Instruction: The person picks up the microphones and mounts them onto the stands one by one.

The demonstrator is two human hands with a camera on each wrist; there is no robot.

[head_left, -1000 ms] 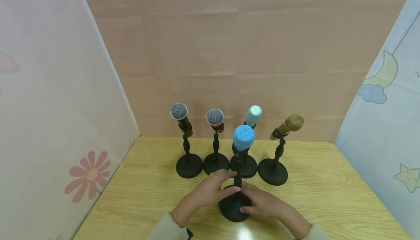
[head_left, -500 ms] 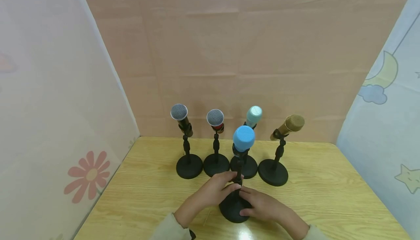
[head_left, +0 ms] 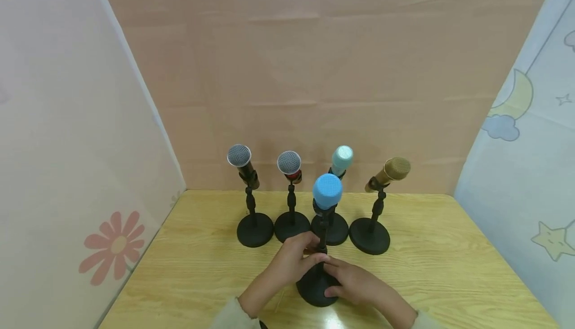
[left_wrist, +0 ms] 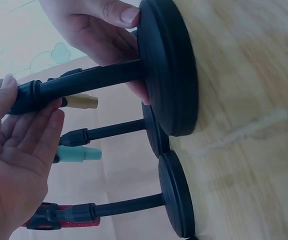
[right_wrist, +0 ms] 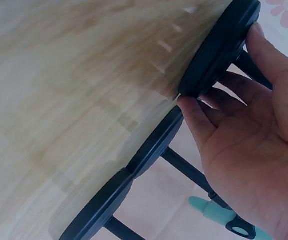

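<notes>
A bright blue microphone (head_left: 327, 190) sits in a clip on top of a black desk stand, nearest the person. My left hand (head_left: 294, 259) grips the stand's pole (left_wrist: 91, 80), thumb on one side and fingers on the other. Lower down, my right hand (head_left: 357, 281) holds the round black base (head_left: 313, 293) by its edge. In the right wrist view the thumb (right_wrist: 271, 55) lies on the base's upper face and a fingertip reaches its rim. Whether the base touches the table cannot be told for sure.
Behind stand several microphones on similar black stands: a silver-headed black one (head_left: 239, 156), a silver-headed red one (head_left: 289, 163), a mint one (head_left: 343, 158) and a gold one (head_left: 397, 169). The wooden table (head_left: 202, 269) ends at a tan backdrop (head_left: 269, 69), with patterned side panels.
The head view has turned slightly, so everything sits a little further left. Both hands keep their hold on the stand, and my right fingers have come closer to my left thumb.
</notes>
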